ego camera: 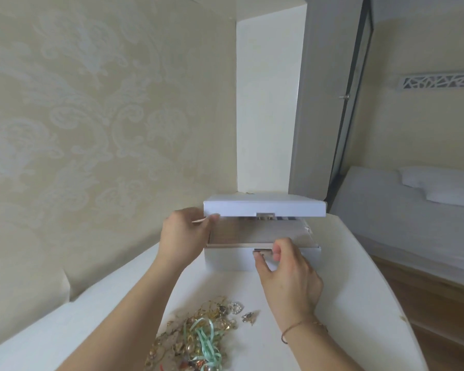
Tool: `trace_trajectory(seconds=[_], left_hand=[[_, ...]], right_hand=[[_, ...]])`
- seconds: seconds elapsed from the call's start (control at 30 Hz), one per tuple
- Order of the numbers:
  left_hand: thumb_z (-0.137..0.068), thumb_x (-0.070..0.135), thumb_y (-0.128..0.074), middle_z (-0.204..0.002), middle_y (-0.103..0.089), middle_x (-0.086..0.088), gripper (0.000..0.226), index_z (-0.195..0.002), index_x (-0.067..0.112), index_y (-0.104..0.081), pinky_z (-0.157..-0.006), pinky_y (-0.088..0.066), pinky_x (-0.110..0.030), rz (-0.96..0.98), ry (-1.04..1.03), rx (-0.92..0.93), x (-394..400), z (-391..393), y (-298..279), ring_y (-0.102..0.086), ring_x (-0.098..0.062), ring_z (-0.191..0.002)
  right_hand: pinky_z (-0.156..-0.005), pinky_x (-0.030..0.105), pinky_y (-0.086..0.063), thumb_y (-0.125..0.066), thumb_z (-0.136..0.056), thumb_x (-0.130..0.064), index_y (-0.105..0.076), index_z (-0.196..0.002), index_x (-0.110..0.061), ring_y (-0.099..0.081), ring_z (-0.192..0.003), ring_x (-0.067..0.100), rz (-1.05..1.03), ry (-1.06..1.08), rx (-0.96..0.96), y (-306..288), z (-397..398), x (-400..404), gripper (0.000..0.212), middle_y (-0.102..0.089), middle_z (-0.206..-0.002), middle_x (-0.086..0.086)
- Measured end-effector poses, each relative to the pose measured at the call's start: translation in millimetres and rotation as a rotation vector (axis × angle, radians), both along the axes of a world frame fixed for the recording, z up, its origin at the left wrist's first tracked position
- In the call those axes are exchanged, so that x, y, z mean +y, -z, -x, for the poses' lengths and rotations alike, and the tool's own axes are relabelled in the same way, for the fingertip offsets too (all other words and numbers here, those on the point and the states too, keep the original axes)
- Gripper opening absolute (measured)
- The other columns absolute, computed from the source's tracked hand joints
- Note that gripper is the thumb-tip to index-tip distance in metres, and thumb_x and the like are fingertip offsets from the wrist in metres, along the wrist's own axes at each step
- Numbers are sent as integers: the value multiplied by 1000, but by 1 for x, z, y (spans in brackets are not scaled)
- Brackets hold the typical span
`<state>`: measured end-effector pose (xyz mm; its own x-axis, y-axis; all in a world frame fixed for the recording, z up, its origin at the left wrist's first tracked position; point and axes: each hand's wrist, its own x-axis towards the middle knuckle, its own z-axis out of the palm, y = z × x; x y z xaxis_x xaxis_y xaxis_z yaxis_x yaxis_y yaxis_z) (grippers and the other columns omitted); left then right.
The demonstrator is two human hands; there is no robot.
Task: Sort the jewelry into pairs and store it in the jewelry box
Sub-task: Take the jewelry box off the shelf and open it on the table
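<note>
Tangled gold chains, pearl beads and a mint-green ribbon lie heaped as a jewelry pile (196,338) at the near edge of the white worktop (359,303), with a heart-shaped sparkling piece (236,307) and a small silver piece (248,315) just beside it on the right. Nothing in the heap appears paired off yet.

Farther back, the person's left hand (182,236) is at the left front corner of the raised lid (264,208), fingertips touching its lower edge and seemingly holding it up. The lid hovers partly open over the white jewelry box (233,261), which stands at the far middle of the worktop against the wall; pale lined compartments show through the gap, and no jewelry can be made out inside them.

To the right, the right hand (287,274), a thin bracelet (303,326) on its wrist, has its fingers curled at the metal clasp (261,253) on the box's front wall, thumb and forefinger pinching or steadying it.

Judged from this, the work is at its very start: the box is only being opened, and all sorting, pairing and storing remains.
</note>
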<state>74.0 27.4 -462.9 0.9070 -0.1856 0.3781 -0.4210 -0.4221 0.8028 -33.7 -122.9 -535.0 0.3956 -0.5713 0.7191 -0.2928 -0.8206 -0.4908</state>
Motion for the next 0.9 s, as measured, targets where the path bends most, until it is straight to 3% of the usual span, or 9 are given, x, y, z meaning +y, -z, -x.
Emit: trace_trajectory(seconds=[0.1,0.2,0.3,0.47,0.57,0.7,0.77,0.83,0.9], left_hand=[[-87,23,-75,-114,-66,14,33,-119,27,-67,-96,-45,-27,265,148,112,-5,-5,-5,-59,-8,-118],[-88,21,-73,-138,-53,16,59,-139,37,-49,-111,-36,-31,224,250,104,-8,-23,-11,-43,-4,-133],[-90,19,-70,-153,-38,14,72,-146,47,-34,-118,-27,-35,156,328,160,-12,-44,-24,-30,-4,-140],[-94,10,-64,-158,-33,-2,80,-150,48,-22,-115,-29,-38,137,432,217,-25,-58,-35,-30,-23,-145],[-96,6,-57,-152,-39,2,71,-152,38,-27,-108,-36,-32,87,407,188,-36,-60,-30,-46,-20,-134],[-95,0,-53,-127,-58,3,62,-150,26,-38,-79,-44,-10,57,371,204,-42,-54,-16,-60,-13,-107],[-95,0,-53,-118,-60,7,59,-147,26,-42,-71,-43,-5,67,368,215,-38,-48,-16,-62,-9,-104],[-95,8,-57,-130,-56,10,58,-147,30,-41,-82,-45,-12,5,371,212,-30,-40,-17,-61,-4,-106],[-95,20,-61,-138,-43,14,61,-149,34,-35,-99,-43,-25,-155,367,193,-16,-29,-10,-59,-10,-113]], right_hand=[[-63,34,-44,-83,-62,-39,-62,-88,-25,-55,-86,28,85,29,-16,-3,7,-17,36,-61,-92,-2],[-84,47,-41,-80,-64,-49,-65,-92,-27,-47,-100,30,127,48,157,-3,9,-32,39,-61,-99,-3],[-92,56,-37,-76,-76,-27,-62,-83,-27,-50,-99,28,81,-129,273,-9,7,-47,16,-58,-88,-8],[-73,15,-40,-64,-82,6,-47,-70,-30,-45,-83,2,20,-481,229,-15,28,-67,42,-46,-75,-19],[-68,7,-36,-64,-79,10,-51,-67,-25,-47,-83,-3,-5,-512,196,-13,53,-68,39,-49,-74,-15],[-72,9,-40,-70,-80,-2,-56,-66,-29,-52,-82,2,-28,-492,283,-26,68,-67,34,-55,-73,-16],[-93,24,-39,-68,-84,-24,-54,-68,-33,-52,-81,2,67,-445,460,-43,70,-65,23,-58,-76,-18],[-101,34,-30,-59,-87,-45,-57,-77,-34,-51,-85,1,127,-387,560,-62,64,-61,15,-59,-82,-21],[-93,31,-42,-58,-86,-46,-61,-85,-33,-54,-89,1,38,-487,508,-77,49,-54,13,-61,-88,-22]])
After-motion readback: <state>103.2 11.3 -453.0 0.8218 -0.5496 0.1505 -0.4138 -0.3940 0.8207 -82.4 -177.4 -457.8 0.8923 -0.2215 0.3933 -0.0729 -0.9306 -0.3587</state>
